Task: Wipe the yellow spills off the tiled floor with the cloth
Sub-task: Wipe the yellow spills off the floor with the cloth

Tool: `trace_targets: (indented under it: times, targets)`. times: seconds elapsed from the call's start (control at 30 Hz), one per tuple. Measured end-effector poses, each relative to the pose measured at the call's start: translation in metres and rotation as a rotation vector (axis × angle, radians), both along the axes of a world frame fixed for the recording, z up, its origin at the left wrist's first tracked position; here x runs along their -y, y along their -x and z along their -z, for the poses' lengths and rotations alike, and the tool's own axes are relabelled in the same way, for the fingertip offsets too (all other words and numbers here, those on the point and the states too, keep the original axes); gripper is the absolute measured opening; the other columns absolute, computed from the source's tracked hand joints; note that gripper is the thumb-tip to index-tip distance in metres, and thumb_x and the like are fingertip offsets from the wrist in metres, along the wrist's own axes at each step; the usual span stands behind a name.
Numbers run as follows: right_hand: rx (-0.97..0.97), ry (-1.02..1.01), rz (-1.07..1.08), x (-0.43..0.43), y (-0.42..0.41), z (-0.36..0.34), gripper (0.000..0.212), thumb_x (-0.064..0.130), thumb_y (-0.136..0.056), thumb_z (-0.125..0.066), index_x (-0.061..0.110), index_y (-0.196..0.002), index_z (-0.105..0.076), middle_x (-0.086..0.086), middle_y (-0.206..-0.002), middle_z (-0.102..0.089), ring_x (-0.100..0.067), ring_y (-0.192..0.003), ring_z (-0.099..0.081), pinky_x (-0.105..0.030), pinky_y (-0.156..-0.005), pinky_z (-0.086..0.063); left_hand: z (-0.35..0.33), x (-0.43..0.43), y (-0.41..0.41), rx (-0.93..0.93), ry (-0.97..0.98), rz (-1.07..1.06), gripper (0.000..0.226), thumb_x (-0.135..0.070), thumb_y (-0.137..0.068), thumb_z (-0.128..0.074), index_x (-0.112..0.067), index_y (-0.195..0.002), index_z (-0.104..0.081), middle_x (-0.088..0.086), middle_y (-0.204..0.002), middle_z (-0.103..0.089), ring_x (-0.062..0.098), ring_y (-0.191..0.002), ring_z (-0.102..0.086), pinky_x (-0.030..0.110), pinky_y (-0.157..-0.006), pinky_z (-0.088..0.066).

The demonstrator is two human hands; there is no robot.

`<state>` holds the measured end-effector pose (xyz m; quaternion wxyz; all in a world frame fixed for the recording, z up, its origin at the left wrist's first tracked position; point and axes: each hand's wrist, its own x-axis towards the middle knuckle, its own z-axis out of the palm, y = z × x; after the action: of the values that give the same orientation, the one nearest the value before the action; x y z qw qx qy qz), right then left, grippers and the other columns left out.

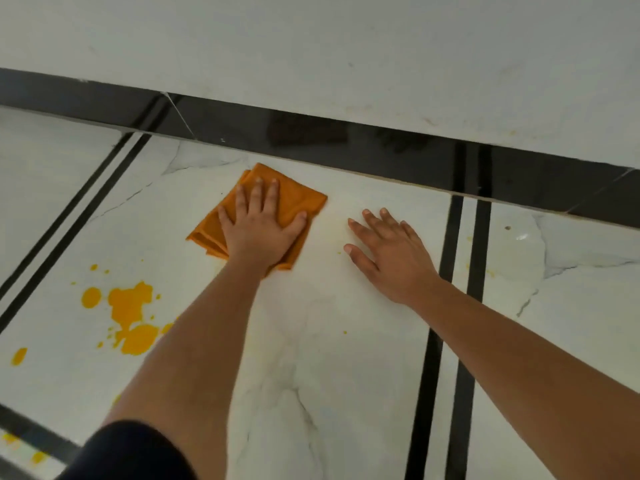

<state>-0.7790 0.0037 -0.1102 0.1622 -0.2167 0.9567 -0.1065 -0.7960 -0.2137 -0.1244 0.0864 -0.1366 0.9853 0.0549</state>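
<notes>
A folded orange cloth lies flat on the white marble-look floor tile, close to the black skirting. My left hand presses down on the cloth with straight, spread fingers. To its right, my right hand rests flat on the bare tile, fingers spread, holding nothing. A large yellow spill of several blots and small drops sits on the tile to the left of my left forearm. A faint yellowish smear shows between the cloth and my right hand.
A black skirting strip runs along the white wall just beyond the cloth. Black double lines cross the floor at right and at left. More yellow drops lie at the bottom left corner. A dark sleeve shows below.
</notes>
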Motion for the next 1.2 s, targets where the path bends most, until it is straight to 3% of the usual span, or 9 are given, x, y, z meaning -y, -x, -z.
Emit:
trace_targets:
  times: [0.17, 0.33, 0.53, 0.7, 0.83, 0.97, 1.03, 1.13, 1.2]
  targets:
    - [-0.016, -0.045, -0.019, 0.014, 0.002, -0.007, 0.058, 0.053, -0.095, -0.012, 0.031, -0.148, -0.001, 0.005, -0.158, 0.005, -0.015, -0.144, 0.009, -0.034, -0.114, 0.007, 0.005, 0.023, -0.048, -0.059, 0.037, 0.331, 0.085, -0.080, -0.072, -0.004, -0.039, -0.145, 0.008, -0.007, -0.158, 0.004, 0.022, -0.144, 0.006, 0.055, -0.113, 0.000]
    - [-0.012, -0.043, -0.055, 0.046, -0.001, -0.010, 0.058, 0.053, -0.096, -0.013, 0.031, -0.148, -0.003, 0.006, -0.158, 0.004, -0.014, -0.144, 0.009, -0.034, -0.115, 0.005, -0.001, 0.057, -0.016, -0.022, -0.029, -0.093, 0.081, -0.075, -0.081, -0.013, -0.032, -0.148, 0.003, -0.002, -0.158, 0.003, 0.026, -0.144, 0.008, 0.058, -0.112, 0.000]
    - [-0.039, -0.068, -0.063, 0.056, -0.017, -0.013, 0.058, 0.053, -0.095, -0.013, 0.032, -0.148, -0.004, 0.005, -0.158, 0.002, -0.016, -0.145, 0.007, -0.035, -0.115, 0.004, 0.004, 0.055, -0.107, -0.068, 0.007, 0.346, 0.083, -0.077, -0.074, -0.011, -0.038, -0.146, 0.001, -0.007, -0.157, -0.002, 0.021, -0.144, 0.002, 0.054, -0.112, 0.000]
    - [-0.020, -0.011, -0.063, 0.044, -0.041, -0.010, 0.077, 0.064, -0.080, 0.006, 0.031, -0.148, -0.008, 0.005, -0.158, -0.004, -0.015, -0.145, 0.004, -0.032, -0.114, 0.003, -0.002, 0.037, -0.108, -0.059, 0.020, 0.024, 0.084, -0.075, -0.075, -0.010, -0.033, -0.147, 0.002, -0.007, -0.157, 0.003, 0.023, -0.144, 0.008, 0.054, -0.111, 0.007]
    - [-0.025, -0.048, -0.079, 0.046, -0.050, -0.008, 0.070, 0.058, -0.084, -0.002, 0.030, -0.148, -0.006, 0.004, -0.158, -0.003, -0.017, -0.145, 0.003, -0.034, -0.115, 0.001, 0.004, 0.018, -0.168, -0.059, -0.021, 0.389, 0.083, -0.075, -0.077, -0.020, -0.034, -0.147, -0.003, -0.007, -0.156, -0.002, 0.024, -0.145, 0.000, 0.053, -0.112, 0.005]
    - [-0.029, -0.011, -0.132, 0.045, -0.059, -0.003, 0.066, 0.057, -0.089, -0.007, 0.028, -0.149, -0.006, 0.002, -0.158, -0.004, -0.018, -0.145, 0.003, -0.035, -0.115, 0.001, -0.001, 0.032, -0.139, -0.050, -0.022, -0.052, 0.085, -0.076, -0.072, -0.009, -0.036, -0.147, 0.001, -0.009, -0.157, 0.001, 0.020, -0.144, 0.006, 0.051, -0.111, 0.007]
    - [-0.054, -0.016, -0.133, 0.041, -0.058, -0.003, 0.060, 0.054, -0.096, -0.013, 0.027, -0.149, -0.005, 0.001, -0.158, -0.003, -0.019, -0.145, 0.003, -0.036, -0.115, 0.000, -0.002, 0.000, -0.152, -0.054, -0.024, -0.129, 0.085, -0.076, -0.073, -0.005, -0.035, -0.147, 0.005, -0.008, -0.157, 0.006, 0.021, -0.143, 0.013, 0.052, -0.110, 0.012]
    - [-0.107, -0.041, -0.111, 0.018, -0.052, -0.005, 0.061, 0.053, -0.096, -0.011, 0.025, -0.149, -0.005, -0.001, -0.158, -0.004, -0.019, -0.145, 0.002, -0.036, -0.115, 0.001, -0.004, -0.032, -0.195, 0.016, -0.007, 0.207, 0.082, -0.079, -0.075, -0.003, -0.038, -0.144, 0.014, -0.008, -0.156, 0.010, 0.021, -0.142, 0.018, 0.053, -0.111, 0.012]
    - [-0.136, -0.048, -0.096, -0.006, -0.048, -0.007, 0.070, 0.058, -0.089, -0.001, 0.023, -0.149, -0.008, -0.002, -0.158, -0.007, -0.020, -0.145, -0.001, -0.036, -0.114, 0.000, -0.003, -0.019, -0.181, -0.013, -0.039, 0.236, 0.083, -0.080, -0.073, -0.009, -0.040, -0.144, 0.008, -0.009, -0.157, 0.002, 0.020, -0.144, 0.010, 0.053, -0.112, 0.007]
